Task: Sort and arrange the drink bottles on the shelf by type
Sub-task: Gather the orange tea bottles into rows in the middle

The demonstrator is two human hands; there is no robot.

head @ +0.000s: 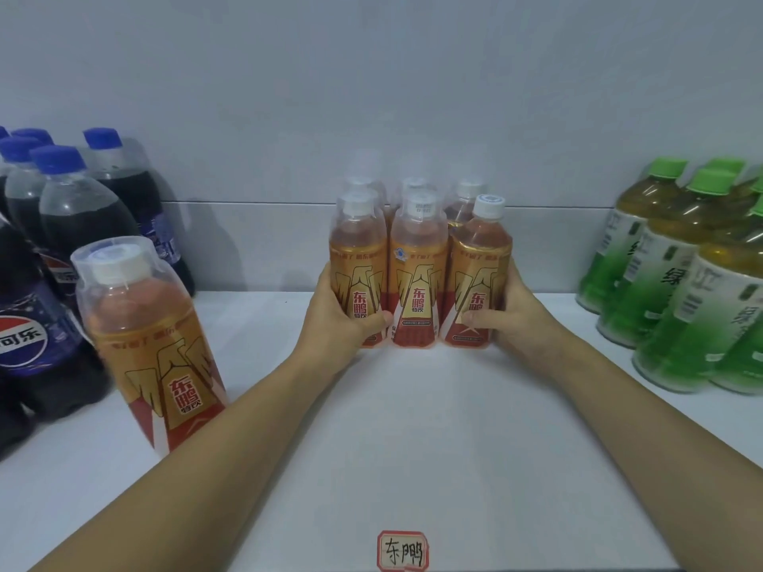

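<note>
1. Nearest the camera, a small red-bordered paper label [402, 551] with handwritten characters is stuck at the front edge of the white shelf [413, 447].
2. Both bare forearms reach forward from the bottom corners toward a cluster of orange energy-drink bottles [419, 274] standing upright at mid-shelf, in two rows of three.
3. On the cluster's left side, the left hand [342, 324] curls around the front-left bottle [358, 274], thumb across its label.
4. On the other side, the right hand [514, 319] wraps the front-right bottle [479, 278], thumb pressed on the lower label. That bottle shows a bare white cap; its neighbours have clear covers over theirs.
5. Each grip is closed on its own bottle, the middle front bottle [418, 278] squeezed between them.
6. A lone orange bottle [152, 344] of the same kind stands apart at the left, near the front, just beside the dark cola bottles [62, 225] with blue caps.
7. Green tea bottles [681, 282] with green caps are grouped at the right edge.
</note>
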